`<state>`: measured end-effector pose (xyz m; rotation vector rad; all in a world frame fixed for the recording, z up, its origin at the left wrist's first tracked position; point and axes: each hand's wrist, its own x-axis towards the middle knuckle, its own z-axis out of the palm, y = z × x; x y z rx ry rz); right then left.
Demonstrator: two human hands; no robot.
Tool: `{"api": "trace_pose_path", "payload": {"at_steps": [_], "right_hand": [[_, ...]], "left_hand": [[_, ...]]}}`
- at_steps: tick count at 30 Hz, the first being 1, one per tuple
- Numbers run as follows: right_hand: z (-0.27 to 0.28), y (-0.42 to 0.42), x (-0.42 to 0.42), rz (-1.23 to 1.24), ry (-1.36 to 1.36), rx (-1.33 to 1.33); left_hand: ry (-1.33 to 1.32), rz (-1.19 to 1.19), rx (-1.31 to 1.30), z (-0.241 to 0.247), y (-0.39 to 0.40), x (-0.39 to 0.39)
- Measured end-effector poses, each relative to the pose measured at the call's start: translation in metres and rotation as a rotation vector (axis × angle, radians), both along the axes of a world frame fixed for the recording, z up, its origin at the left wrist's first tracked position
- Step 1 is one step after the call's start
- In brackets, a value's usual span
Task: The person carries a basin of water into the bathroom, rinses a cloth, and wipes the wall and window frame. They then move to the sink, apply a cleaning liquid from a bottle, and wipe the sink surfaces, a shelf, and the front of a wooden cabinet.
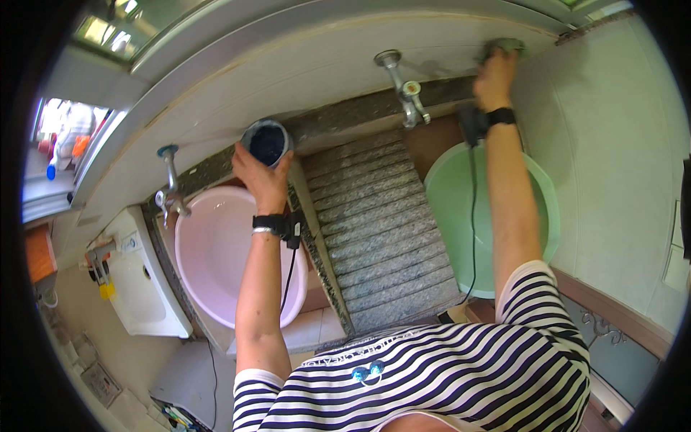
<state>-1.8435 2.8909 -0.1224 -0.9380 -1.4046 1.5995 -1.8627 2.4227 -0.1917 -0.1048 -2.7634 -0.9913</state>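
My left hand [264, 175] grips a round cup-like container [267, 143], dark blue inside with a pale rim, at the stone ledge above the pink plastic basin [216, 243]. At the upper right, my right hand [495, 78] presses a greenish-grey cloth or scrubbing pad [505, 47] to the tiled wall near the corner; the hand is blurred and the pad's kind cannot be told. Below my right forearm lies the green plastic basin [456, 216]. Both wrists carry black straps with small devices and cables.
A ridged stone washboard [383, 232] lies between the basins. One metal tap [405, 89] juts from the wall near its top, another metal tap [171, 189] beside the pink basin. At the left stand a white washbasin [140, 281] and a window. A tiled wall [599, 135] borders the right.
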Motion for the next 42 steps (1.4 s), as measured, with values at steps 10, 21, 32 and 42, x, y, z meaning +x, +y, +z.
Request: {"api": "trace_pose_path", "payload": {"at_steps": [10, 21, 32, 42], "right_hand": [[0.017, -0.071, 0.03, 0.308, -0.236, 0.738], [-0.018, 0.004, 0.018, 0.257, -0.07, -0.107], [-0.029, -0.28, 0.197, 1.058, -0.353, -0.614], [0.039, -0.428, 0.204, 1.52, -0.32, 0.439]], "left_hand": [[0.051, -0.106, -0.062, 0.048, -0.004, 0.043], [-0.17, 0.081, -0.002, 0.085, -0.098, 0.179], [-0.175, 0.006, 0.153, 0.09, -0.105, 0.245], [-0.121, 0.295, 0.171, 0.108, -0.188, 0.313]]}}
